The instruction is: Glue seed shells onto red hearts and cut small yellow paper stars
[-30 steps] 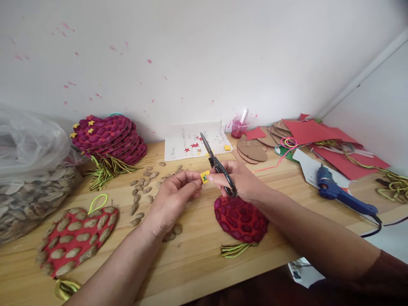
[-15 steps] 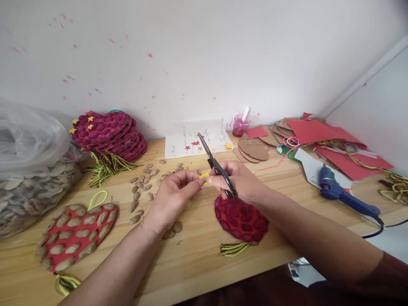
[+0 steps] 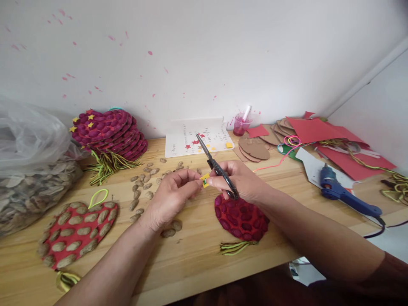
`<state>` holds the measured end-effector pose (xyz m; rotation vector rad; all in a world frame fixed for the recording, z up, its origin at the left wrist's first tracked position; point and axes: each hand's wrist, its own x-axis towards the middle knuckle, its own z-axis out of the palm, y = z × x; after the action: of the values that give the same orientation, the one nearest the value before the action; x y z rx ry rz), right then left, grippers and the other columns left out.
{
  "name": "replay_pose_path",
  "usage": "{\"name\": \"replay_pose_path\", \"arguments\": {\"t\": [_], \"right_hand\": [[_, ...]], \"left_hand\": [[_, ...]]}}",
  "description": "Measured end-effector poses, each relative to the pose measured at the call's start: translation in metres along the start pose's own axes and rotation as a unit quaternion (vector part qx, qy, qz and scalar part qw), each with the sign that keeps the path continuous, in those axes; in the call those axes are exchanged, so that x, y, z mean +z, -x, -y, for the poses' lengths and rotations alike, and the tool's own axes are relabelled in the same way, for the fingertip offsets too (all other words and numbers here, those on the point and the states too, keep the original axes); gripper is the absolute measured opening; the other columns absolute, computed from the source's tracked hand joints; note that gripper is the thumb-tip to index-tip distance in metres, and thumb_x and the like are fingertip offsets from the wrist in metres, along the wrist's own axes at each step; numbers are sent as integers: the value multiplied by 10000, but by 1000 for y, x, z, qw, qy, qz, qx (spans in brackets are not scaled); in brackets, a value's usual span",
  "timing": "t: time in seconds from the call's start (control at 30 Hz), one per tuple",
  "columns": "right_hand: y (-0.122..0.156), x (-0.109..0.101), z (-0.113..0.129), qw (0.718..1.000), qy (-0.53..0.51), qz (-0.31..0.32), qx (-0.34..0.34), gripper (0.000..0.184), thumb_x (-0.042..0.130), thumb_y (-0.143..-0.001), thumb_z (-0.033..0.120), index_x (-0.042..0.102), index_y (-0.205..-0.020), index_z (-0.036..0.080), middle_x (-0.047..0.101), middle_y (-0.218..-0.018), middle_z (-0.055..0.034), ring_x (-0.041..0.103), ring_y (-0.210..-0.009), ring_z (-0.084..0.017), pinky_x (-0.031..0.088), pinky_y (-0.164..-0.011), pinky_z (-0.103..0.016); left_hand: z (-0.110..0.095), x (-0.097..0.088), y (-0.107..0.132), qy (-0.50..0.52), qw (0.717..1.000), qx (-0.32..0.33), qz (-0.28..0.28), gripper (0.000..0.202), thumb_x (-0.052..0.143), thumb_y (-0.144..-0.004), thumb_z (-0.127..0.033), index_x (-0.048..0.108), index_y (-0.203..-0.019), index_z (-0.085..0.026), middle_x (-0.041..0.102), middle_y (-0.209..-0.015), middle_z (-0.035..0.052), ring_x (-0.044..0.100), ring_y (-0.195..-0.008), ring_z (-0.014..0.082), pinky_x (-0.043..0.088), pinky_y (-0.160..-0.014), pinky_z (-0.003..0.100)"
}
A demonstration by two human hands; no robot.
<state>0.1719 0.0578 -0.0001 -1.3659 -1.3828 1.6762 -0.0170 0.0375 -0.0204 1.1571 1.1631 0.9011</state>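
Above the wooden tabletop (image 3: 191, 263), the left hand (image 3: 172, 193) and right hand (image 3: 240, 182) pinch a small green-marked yellow piece (image 3: 205, 177) between them; the right also grips black scissors (image 3: 219, 170), blades pointing toward the wall (image 3: 191, 55).

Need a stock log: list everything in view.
Small piece: 1, yellow-green, centre
Scissors: 1, black, centre
Single ornament: 1, magenta, front
Heart: 1, red, left
Stacked ornaments: several, magenta, back left
Peanuts: many, tan, centre left
Bag: 1, clear, far left
Sheet: 1, white, back
Stars: many, red/yellow, back
Cup: 1, pink, back
Marker: 1, white, in cup
Cardboard: several, brown, right
Card: several, red, right
Glue gun: 1, blue, right
Yarn: uncounted, green, right
Table: 1, tan, beneath
Left grip: 1, bare, holding small piece
Right grip: 1, bare, holding scissors
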Motion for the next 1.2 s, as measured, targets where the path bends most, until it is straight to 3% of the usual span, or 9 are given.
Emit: {"name": "replay_pose_path", "arguments": {"t": [0.2,0.7,0.87,1.2], "right_hand": [[1,0,0,1000,15,7,7,209,770,-672,203,601,-792,174,526,-448,108,495,-342,-52,321,-321,-131],[1,-5,0,996,72,55,8,128,730,-692,179,606,-720,165,524,-456,93,496,-366,-54,348,-356,-143],[1,-6,1,995,76,71,6,152,746,-689,202,600,-711,166,537,-463,82,503,-378,-59,336,-359,-152],[1,-8,-1,992,92,83,1,167,760,-706,236,608,-715,168,538,-448,78,471,-376,-56,340,-375,-163]], "left_hand": [[-5,0,2,-40,999,-12,8,202,721,-745,-387,652,-731,-198,537,-572,-44,297,-383,45,215,-372,201],[-8,-4,0,-124,991,-18,41,186,700,-749,-369,674,-762,-186,529,-537,-38,341,-388,60,238,-368,194],[-7,-5,-2,-109,993,7,33,163,737,-703,-344,717,-721,-183,559,-544,-2,375,-429,81,241,-382,191],[-9,-9,-2,-60,996,-22,69,132,798,-636,-275,735,-697,-176,543,-550,-3,347,-452,76,236,-390,181]]}}
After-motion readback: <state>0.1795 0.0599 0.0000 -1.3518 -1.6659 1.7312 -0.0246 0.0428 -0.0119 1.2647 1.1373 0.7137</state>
